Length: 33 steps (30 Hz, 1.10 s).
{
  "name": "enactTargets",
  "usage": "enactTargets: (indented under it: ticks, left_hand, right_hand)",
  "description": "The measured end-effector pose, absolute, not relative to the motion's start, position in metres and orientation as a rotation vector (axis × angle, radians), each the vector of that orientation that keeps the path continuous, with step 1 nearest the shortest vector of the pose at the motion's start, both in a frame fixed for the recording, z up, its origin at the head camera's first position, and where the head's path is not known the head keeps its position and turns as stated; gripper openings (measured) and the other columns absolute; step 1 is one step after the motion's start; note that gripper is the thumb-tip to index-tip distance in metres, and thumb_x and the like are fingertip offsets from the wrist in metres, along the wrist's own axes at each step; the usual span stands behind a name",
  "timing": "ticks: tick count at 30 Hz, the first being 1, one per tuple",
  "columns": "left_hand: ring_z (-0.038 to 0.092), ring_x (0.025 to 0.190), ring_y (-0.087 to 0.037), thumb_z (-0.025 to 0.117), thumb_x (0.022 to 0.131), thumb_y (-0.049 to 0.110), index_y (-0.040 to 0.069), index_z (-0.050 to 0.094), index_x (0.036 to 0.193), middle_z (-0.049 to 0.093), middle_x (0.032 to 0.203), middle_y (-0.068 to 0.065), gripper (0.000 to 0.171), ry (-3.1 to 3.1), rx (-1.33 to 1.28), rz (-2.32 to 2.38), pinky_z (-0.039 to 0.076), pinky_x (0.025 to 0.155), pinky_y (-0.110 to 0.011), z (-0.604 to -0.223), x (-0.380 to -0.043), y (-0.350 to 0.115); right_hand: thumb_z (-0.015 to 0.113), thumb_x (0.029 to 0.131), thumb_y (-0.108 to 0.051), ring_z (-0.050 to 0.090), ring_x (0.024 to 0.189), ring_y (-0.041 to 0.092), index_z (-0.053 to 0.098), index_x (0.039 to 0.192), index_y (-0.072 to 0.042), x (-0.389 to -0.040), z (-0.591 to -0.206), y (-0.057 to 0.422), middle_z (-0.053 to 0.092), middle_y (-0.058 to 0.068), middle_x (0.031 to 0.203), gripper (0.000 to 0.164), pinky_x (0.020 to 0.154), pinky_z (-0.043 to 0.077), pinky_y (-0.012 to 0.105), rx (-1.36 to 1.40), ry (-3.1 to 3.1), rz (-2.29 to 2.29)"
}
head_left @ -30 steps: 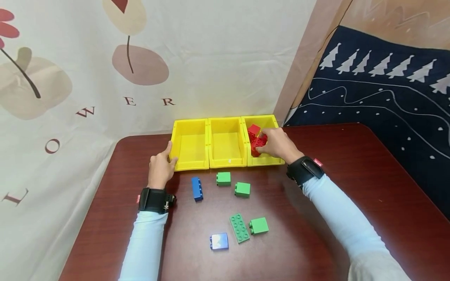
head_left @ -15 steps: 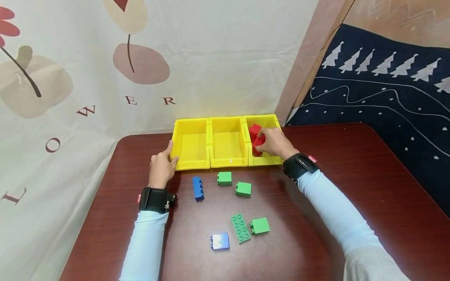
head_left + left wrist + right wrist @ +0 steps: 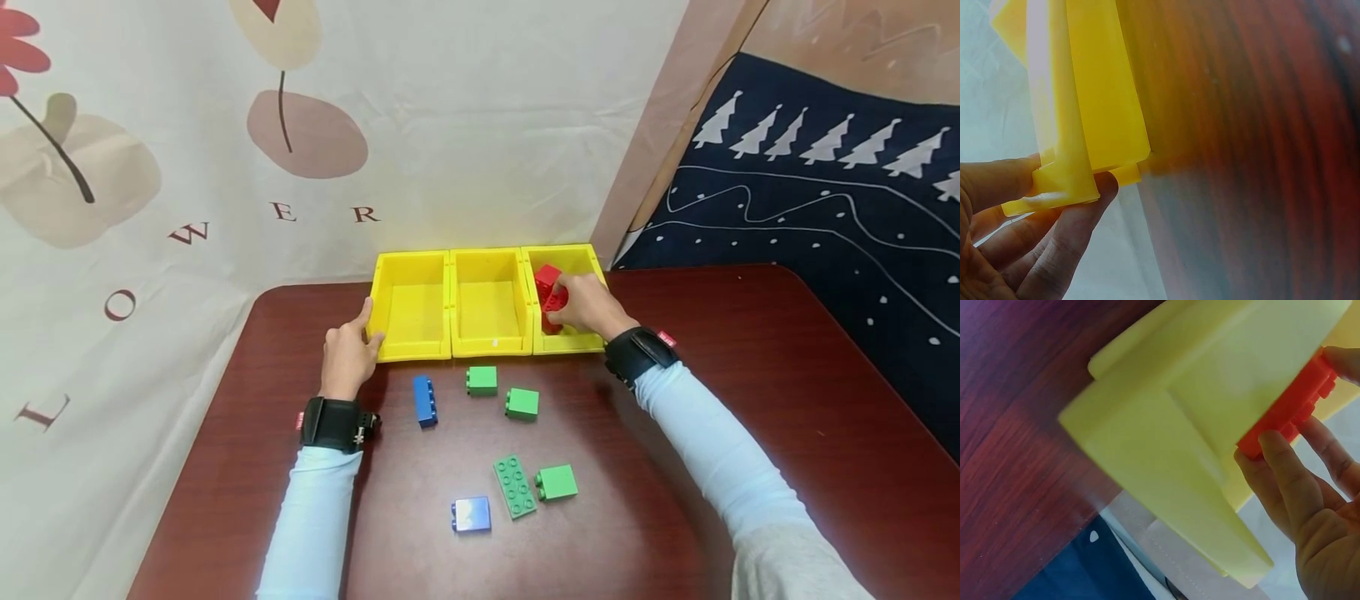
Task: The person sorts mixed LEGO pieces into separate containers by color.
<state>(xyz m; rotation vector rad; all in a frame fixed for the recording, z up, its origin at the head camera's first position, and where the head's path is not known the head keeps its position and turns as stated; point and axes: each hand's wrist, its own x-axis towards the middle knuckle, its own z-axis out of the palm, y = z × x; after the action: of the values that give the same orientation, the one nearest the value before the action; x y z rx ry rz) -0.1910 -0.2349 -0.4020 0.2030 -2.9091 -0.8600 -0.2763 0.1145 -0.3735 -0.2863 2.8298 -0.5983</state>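
Three yellow bins stand side by side at the back of the table in the head view. My left hand (image 3: 348, 358) holds the near left corner of the left bin (image 3: 414, 351), and in the left wrist view its thumb and fingers are on either side of the rim (image 3: 1063, 178). Inside the right bin (image 3: 573, 344), my right hand (image 3: 592, 306) grips a red building brick (image 3: 1285, 415) between thumb and fingers, studs facing the palm side in the right wrist view. Another red brick (image 3: 547, 277) lies just behind it. My fingers partly hide the bricks.
On the brown table (image 3: 645, 533) before the bins lie a long blue brick (image 3: 424, 402), a shorter blue brick (image 3: 472, 514), a studs-up green brick (image 3: 515, 487) and three smaller green bricks, one (image 3: 557, 482) beside it. The middle bin (image 3: 491, 346) adjoins both others. A white cloth (image 3: 480, 150) hangs behind.
My right hand and forearm have shifted slightly left, still at the red brick in the right bin. My left hand stays at the left bin's corner, and the loose bricks lie unmoved.
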Motion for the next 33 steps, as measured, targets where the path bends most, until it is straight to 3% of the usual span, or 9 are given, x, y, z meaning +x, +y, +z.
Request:
enactTargets:
  ticks: [14,23,29,33]
  left_hand:
    - [0.045,0.066,-0.028,0.062,0.097,0.017,0.018,0.027,0.154,0.048,0.074,-0.014,0.066,-2.910,0.211,-0.865,0.039,0.061,-0.028,-0.402,-0.190,-0.233]
    - [0.047,0.069,-0.029,0.062,0.097,0.018,0.018,0.027,0.153,0.055,0.081,-0.019,0.066,-2.906,0.215,-0.868,0.040,0.063,-0.030,-0.402,-0.189,-0.232]
    - [0.041,0.063,-0.026,0.062,0.097,0.018,0.018,0.028,0.153,0.054,0.081,-0.020,0.065,-2.903,0.208,-0.862,0.038,0.060,-0.029,-0.402,-0.189,-0.232]
    - [0.043,0.065,-0.028,0.061,0.098,0.019,0.018,0.027,0.154,0.059,0.090,-0.025,0.066,-2.904,0.216,-0.872,0.039,0.061,-0.030,-0.402,-0.188,-0.234]
  right_hand:
    - [0.078,0.084,-0.032,0.055,0.098,0.030,0.061,0.123,-0.008,-0.271,-0.375,0.124,0.062,0.015,0.111,0.049,0.078,0.052,0.036,-0.291,2.851,-0.594]
    - [0.078,0.083,-0.033,0.052,0.110,0.033,0.062,0.126,-0.007,-0.262,-0.372,0.136,0.058,0.016,0.130,0.053,0.091,0.053,0.045,-0.323,2.887,-0.658]
    - [0.078,0.082,-0.034,0.049,0.126,0.037,0.068,0.118,-0.006,-0.239,-0.361,0.138,0.052,0.017,0.142,0.047,0.096,0.051,0.049,-0.434,2.946,-0.694]
    - [0.079,0.081,-0.034,0.053,0.123,0.039,0.069,0.116,-0.004,-0.214,-0.354,0.137,0.054,0.018,0.140,0.047,0.094,0.053,0.049,-0.581,3.012,-0.736]
